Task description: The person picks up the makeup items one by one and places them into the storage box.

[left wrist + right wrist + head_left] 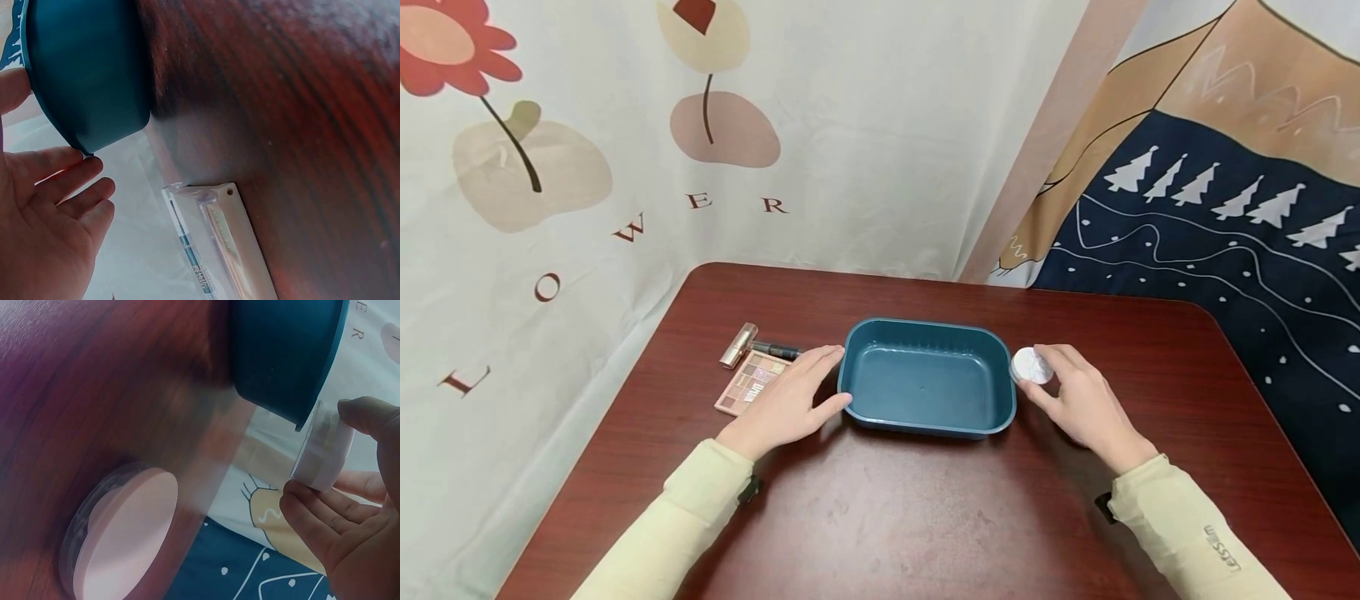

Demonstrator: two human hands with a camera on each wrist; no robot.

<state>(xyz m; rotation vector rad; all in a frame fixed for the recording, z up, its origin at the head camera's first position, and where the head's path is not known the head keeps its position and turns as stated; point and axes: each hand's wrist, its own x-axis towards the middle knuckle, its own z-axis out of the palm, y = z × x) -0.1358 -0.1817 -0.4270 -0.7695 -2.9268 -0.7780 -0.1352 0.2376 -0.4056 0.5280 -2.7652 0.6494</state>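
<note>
A dark teal rectangular basin (922, 392) sits on the table, its inside bare. My left hand (786, 404) is at its left end, thumb and fingertips right at the rim, fingers fairly straight. My right hand (1086, 404) pinches a small round jar with a white lid (1031, 365) between thumb and fingers, raised beside the basin's right end. In the right wrist view the jar (324, 447) is tilted on its side. Below that hand, a round pink compact in a clear case (128, 540) lies on the table; the hand mostly hides it from the head view.
Left of the basin lie an eyeshadow palette (751, 379), a gold-capped lipstick tube (739, 345) and a dark slim pen (777, 350), the last two just behind the palette. The reddish-brown table (895, 517) backs onto printed curtains (865, 167).
</note>
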